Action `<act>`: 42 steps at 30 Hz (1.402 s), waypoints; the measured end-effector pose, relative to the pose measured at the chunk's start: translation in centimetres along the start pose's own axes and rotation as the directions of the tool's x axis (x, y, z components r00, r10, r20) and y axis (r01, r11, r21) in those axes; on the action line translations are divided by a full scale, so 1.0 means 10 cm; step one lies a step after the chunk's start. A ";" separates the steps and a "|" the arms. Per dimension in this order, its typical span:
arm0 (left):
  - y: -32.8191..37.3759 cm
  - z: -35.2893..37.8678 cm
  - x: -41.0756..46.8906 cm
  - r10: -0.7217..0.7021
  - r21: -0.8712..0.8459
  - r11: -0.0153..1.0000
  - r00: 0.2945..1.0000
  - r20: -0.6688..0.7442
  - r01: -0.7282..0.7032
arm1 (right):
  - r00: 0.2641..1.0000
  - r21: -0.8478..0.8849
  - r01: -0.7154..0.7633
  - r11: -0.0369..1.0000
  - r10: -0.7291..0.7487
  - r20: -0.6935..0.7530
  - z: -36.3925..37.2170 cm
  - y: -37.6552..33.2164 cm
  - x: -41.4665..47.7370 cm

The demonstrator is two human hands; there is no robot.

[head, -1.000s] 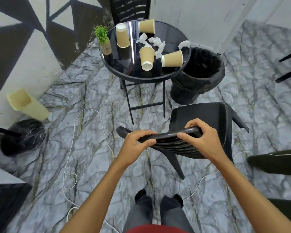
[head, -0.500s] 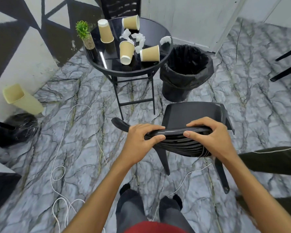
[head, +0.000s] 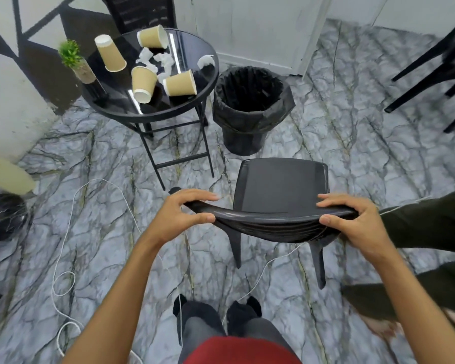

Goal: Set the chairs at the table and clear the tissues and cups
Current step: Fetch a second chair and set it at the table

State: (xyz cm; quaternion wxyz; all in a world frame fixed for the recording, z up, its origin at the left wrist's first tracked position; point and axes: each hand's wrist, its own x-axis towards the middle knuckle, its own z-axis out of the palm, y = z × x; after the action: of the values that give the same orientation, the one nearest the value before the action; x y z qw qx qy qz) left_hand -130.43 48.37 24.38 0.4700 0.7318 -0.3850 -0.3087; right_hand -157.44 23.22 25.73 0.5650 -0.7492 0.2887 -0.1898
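Note:
A black plastic chair stands upright on the marble floor in front of me, seat facing the table. My left hand grips the left end of its backrest top rail, and my right hand grips the right end. The round black glass table stands beyond at upper left. On it lie several tan paper cups, most tipped over, one upside down, and several crumpled white tissues. A small potted plant sits at the table's left edge.
A black bin with a bag liner stands right of the table. Another black chair sits behind the table, and a third at far right. White cord trails over the floor. A pale yellow bin lies at left.
The chair has turned upright and square, its legs now down on the floor nearer the bin. My hands have spread apart to the two ends of the backrest.

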 end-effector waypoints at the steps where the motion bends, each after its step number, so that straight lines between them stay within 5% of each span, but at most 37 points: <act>1: -0.04 0.00 0.05 0.000 0.012 1.000 1.000 0.020 0.000 | 1.000 0.004 -0.003 1.000 0.003 -0.021 -0.08 0.05 -0.02; 21: -0.34 0.26 1.14 -0.067 -0.416 0.886 0.942 0.328 0.207 | 0.982 0.193 -0.006 0.981 0.042 -0.182 -0.91 0.58 -0.09; 30: -0.32 0.53 1.25 0.008 -0.681 0.727 0.991 0.131 0.084 | 0.968 0.278 -0.013 0.961 0.082 -0.237 -0.99 0.58 0.03; 42: -0.30 -0.03 0.74 -0.051 -0.670 0.742 0.997 -0.066 -0.006 | 0.995 0.387 0.043 0.921 -0.005 -0.100 -0.55 0.39 0.44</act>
State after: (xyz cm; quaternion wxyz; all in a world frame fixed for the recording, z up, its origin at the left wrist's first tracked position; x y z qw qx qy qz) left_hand -125.55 43.02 21.06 0.7124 0.5308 -0.2206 -0.4026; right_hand -158.29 15.53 23.43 0.6854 -0.6155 0.2632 -0.2865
